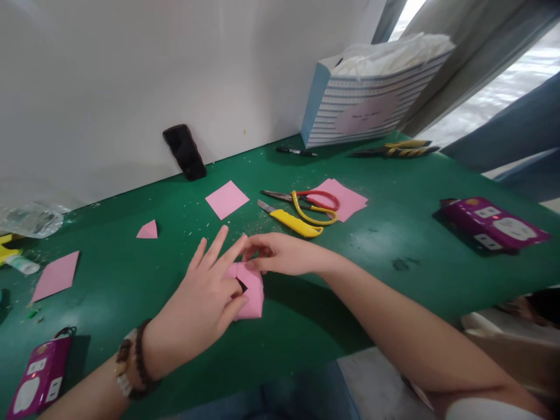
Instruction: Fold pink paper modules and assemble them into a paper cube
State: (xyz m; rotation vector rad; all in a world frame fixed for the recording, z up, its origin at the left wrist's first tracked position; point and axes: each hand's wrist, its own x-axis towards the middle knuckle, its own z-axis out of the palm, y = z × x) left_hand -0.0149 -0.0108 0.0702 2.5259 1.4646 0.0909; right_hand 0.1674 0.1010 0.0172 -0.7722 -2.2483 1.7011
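A folded pink paper (pixel 252 291) lies on the green table (pixel 385 245) in front of me. My left hand (pixel 205 300) rests on its left side, thumb and a finger pressing it down while the other fingers spread upward. My right hand (pixel 280 254) reaches in from the right and pinches the paper's top edge with closed fingertips. A beaded bracelet sits on my left wrist.
Pink paper squares (pixel 227 199), (pixel 55 275), a stack (pixel 343 198) and a small folded piece (pixel 147 230). Scissors (pixel 312 204), yellow utility knife (pixel 291 220), phone (pixel 184 151) against the wall, striped bag (pixel 363 102), pen (pixel 295 151), pliers (pixel 400 149), purple packs (pixel 492 224), (pixel 39 373).
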